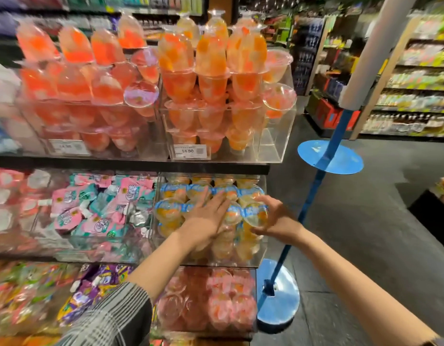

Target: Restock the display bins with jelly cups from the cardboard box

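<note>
Clear glossy plastic is seen in the jelly cups (255, 214) and in the smooth transparent display bin (262, 250) (acrylic by its look), shiny foil-like film in the pink and teal pouches (96, 211), and checked woven cloth in the sleeve (111, 318).

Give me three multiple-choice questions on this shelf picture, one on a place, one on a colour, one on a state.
1. Which shelf holds the bin that both hands work in?
A. top
B. middle
C. bottom

2. What colour is the stand beside the shelves?
A. blue
B. red
C. yellow

3. What is the left hand doing?
A. gripping a cup
B. hanging idle
C. lying flat on the cups

Answers:
1 B: the left hand and right hand are at the orange jelly cups bin.
2 A: the stand is blue.
3 C: its fingers are straight; the right hand holds a jelly cup.
</note>
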`<state>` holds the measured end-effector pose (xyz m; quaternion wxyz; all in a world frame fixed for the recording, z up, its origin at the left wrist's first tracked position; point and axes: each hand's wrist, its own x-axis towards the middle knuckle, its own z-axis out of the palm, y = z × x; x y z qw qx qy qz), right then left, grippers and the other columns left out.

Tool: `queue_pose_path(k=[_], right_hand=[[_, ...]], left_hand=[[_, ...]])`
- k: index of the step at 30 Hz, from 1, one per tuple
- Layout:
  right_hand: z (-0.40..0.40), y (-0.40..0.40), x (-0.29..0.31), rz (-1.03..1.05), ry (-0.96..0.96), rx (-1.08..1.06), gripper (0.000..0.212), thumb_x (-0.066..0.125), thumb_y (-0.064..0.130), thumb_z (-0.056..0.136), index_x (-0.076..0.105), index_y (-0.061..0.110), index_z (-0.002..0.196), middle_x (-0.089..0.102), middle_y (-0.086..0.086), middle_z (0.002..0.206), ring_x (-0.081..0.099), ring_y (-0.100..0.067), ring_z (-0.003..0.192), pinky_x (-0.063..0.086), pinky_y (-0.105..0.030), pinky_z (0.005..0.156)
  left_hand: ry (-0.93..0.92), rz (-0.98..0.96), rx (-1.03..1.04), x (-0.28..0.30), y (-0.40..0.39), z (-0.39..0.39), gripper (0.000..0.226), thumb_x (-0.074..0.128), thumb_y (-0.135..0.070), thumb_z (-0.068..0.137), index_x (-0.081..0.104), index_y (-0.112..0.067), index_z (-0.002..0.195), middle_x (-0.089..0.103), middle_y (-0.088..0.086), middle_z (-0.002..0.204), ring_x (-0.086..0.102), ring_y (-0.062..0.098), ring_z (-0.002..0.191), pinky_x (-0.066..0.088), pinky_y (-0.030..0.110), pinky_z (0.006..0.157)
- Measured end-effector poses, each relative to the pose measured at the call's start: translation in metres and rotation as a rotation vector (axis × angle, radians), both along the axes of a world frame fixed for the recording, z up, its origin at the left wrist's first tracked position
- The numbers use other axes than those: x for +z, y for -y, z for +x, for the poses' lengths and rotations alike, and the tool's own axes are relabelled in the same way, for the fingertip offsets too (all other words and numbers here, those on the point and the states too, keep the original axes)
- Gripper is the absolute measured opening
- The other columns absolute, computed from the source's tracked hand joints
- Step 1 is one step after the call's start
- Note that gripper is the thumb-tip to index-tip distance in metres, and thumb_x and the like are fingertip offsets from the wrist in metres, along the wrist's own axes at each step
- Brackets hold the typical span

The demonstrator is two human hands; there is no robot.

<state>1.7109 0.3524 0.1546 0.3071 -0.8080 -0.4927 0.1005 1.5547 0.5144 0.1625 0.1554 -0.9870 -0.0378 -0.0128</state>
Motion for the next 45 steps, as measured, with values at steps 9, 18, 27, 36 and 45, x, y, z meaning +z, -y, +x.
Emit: queue_pose_path(k=[9,18,27,36,45], right_hand=[[0.009,-0.012,-0.033,0.106,0.371,-0.065,0.07,0.065,0.058,0.064,0.066,0.007,0.111,0.065,-0.013,0.093,0.061,-0.029,0.076,0.054,-0.038,0.064],[0.006,-0.006,-0.035,0.041,0.362,-0.048,0.083,0.038,0.074,0.084,0.06,0.005,0.125,0.07,-0.008,0.091,0.066,-0.027,0.08,0.054,-0.04,0.069],[0.005,-0.003,-0.028,-0.181,0.479,-0.044,0.097,0.06,0.071,0.06,0.054,0.007,0.132,0.07,-0.011,0.1,0.066,-0.032,0.08,0.055,-0.041,0.061],[-0.037,-0.007,0.0,-0.033,0.449,-0.112,0.086,0.083,0.032,0.066,0.046,0.004,0.138,0.048,-0.025,0.129,0.041,-0.041,0.123,0.048,-0.052,0.089],[-0.174,-0.057,0.011,0.167,0.514,0.265,0.039,0.071,0.021,0.063,0.069,0.019,0.101,0.064,-0.007,0.101,0.06,-0.034,0.099,0.048,-0.044,0.082]], left_hand=[[-0.1,-0.153,0.201,-0.019,-0.015,0.015,0.07,0.032,-0.043,0.102,-0.014,-0.021,0.15,-0.015,-0.003,0.159,-0.014,0.011,0.145,-0.021,0.044,0.114],[-0.149,-0.221,0.223,-0.007,-0.009,0.012,0.079,0.027,-0.062,0.095,-0.012,-0.023,0.151,-0.017,-0.003,0.158,-0.015,0.01,0.145,-0.018,0.042,0.116],[-0.051,-0.345,0.234,-0.003,-0.002,0.008,0.096,0.034,-0.079,0.081,-0.006,-0.028,0.151,-0.029,-0.002,0.154,-0.027,0.007,0.137,-0.024,0.036,0.111],[0.141,-0.433,0.231,0.003,0.006,-0.044,0.083,0.058,-0.047,0.088,0.014,-0.016,0.152,-0.003,-0.003,0.161,0.0,0.013,0.148,-0.01,0.042,0.119],[0.203,-0.54,0.405,0.005,0.008,-0.216,0.044,0.056,-0.02,0.091,0.051,-0.015,0.135,0.045,0.001,0.144,0.039,0.017,0.133,0.02,0.026,0.111]])
